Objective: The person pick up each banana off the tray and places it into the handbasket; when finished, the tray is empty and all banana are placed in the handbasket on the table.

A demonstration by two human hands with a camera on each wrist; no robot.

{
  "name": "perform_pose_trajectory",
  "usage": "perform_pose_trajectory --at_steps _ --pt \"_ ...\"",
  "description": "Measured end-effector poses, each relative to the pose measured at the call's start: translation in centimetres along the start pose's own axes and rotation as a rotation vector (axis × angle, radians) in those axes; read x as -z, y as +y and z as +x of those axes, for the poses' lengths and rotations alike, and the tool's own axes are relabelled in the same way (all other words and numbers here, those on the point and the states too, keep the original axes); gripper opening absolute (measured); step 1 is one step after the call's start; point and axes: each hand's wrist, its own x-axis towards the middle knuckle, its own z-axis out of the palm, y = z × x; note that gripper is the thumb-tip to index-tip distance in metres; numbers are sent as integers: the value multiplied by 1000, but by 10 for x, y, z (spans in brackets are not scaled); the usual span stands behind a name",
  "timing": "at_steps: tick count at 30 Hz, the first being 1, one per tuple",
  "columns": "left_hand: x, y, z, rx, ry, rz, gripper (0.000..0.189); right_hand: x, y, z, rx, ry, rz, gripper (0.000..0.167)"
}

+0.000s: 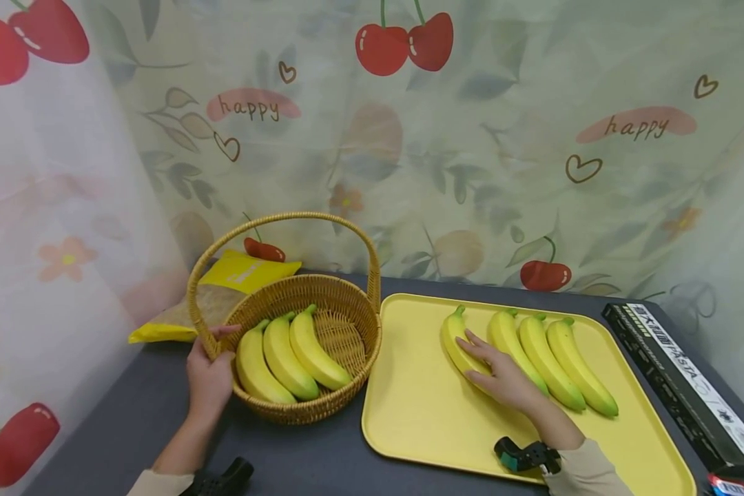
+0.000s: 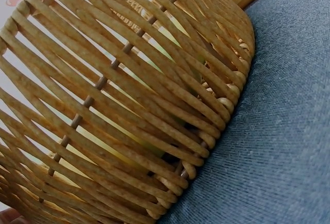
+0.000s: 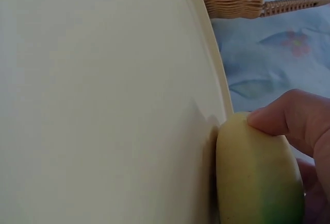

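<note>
Hands both occupied. Left hand (image 1: 211, 379) grips the wicker basket (image 1: 294, 412) at its rim, by the foot of the arched handle (image 1: 375, 269). Right hand (image 1: 505, 375) holds one banana (image 1: 451, 331) between thumb and fingers, over the yellow tray (image 1: 421, 420); from here I cannot tell whether its underside touches the tray. Just right of it, three loose bananas (image 1: 548, 362) lie side by side on the tray, stems pointing away from the person. Three basketed bananas (image 1: 288, 358) lie together, left of the basket's middle. Basket stands on the dark tabletop (image 1: 310, 458), just left of the tray. Outward: yellow bag (image 1: 248, 272) behind the basket, to its left; black-and-white box (image 1: 688, 386), lettered PASTA, along the tray's right side; cherry-printed curtain (image 1: 347, 158) at the back.
</note>
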Motion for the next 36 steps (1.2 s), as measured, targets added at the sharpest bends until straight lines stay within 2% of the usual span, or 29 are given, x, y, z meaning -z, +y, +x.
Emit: perform_pose_trajectory --at_steps 15,28,36 --pt "0 4 -2 5 -5 10 39 8 -6 -2 -1 -33 27 48" --pt "1 3 -2 8 -10 23 39 18 -26 -1 5 -48 50 49" --pt "0 3 -2 8 -3 38 38 27 -45 -6 23 -50 27 48"
